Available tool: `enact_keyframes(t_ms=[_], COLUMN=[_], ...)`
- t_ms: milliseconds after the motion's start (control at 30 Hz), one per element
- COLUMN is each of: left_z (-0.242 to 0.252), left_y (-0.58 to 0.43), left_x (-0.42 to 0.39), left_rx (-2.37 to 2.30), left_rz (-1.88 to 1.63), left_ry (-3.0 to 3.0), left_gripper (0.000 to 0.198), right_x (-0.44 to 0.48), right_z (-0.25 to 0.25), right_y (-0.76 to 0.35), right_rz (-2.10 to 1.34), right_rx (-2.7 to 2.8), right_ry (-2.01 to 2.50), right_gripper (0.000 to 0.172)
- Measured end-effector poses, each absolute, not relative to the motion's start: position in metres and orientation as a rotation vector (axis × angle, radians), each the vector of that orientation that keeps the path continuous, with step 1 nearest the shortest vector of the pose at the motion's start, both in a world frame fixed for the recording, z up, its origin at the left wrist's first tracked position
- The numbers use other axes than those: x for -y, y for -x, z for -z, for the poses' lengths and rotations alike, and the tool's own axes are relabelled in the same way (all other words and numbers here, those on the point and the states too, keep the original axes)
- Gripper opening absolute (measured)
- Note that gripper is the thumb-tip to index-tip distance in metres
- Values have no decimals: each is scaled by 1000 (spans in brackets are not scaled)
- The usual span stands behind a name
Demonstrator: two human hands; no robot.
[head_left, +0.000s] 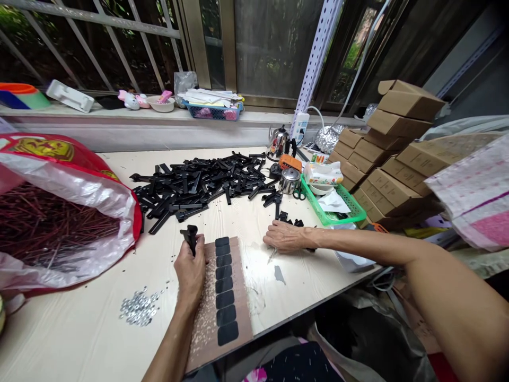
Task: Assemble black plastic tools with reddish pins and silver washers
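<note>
My left hand (191,273) is closed around a black plastic part (190,237), whose wider end sticks up above the fingers. It is over the left edge of a brown board (243,313) that carries a column of black rounded-square pads (226,300). My right hand (284,236) is low over the table to the right of the board, its fingers curled in; what they hold, if anything, is hidden. Small black pieces (295,222) lie just behind it. Further back spreads a big pile of long black plastic parts (194,183). Small silvery metal pieces (139,307) lie left of my left forearm.
A red-and-white sack (131,223) of thin reddish rods stands at the left. A kettle (278,142), a lidded metal pot (289,180) and a green basket (350,216) are at the back right. Stacked cardboard boxes (393,185) rise beyond. The table's front edge runs below my right arm.
</note>
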State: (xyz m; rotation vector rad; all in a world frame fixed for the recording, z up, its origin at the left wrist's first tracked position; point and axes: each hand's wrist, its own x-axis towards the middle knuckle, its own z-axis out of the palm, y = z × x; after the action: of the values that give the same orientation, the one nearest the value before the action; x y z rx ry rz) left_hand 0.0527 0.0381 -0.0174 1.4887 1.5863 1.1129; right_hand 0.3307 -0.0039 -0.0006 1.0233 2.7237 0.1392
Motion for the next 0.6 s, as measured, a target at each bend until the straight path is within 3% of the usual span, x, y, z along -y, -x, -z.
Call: enact_keyframes(t_ms=[267, 367, 467, 600], left_z=[19, 20, 19, 14], left_y=[-49, -50, -52, -56], left_x=[-42, -43, -44, -42], left_rx=[-1618, -1596, -1622, -1659], left_rz=[-1062, -1064, -1078, -1125], left_ry=[-1517, -1549, -1582, -1668], left_gripper=[45, 43, 41, 41], right_x=[1, -7, -4, 48], right_z=[-9, -34, -70, -113], right_y=[-339, -349, -361, -372], right_rz=[-88, 14, 62, -186], right_rx=[-2750, -2790, -2796, -2678], right_ry=[-1163, -1566, -2160, -2789], right_gripper=[15, 29, 31, 31])
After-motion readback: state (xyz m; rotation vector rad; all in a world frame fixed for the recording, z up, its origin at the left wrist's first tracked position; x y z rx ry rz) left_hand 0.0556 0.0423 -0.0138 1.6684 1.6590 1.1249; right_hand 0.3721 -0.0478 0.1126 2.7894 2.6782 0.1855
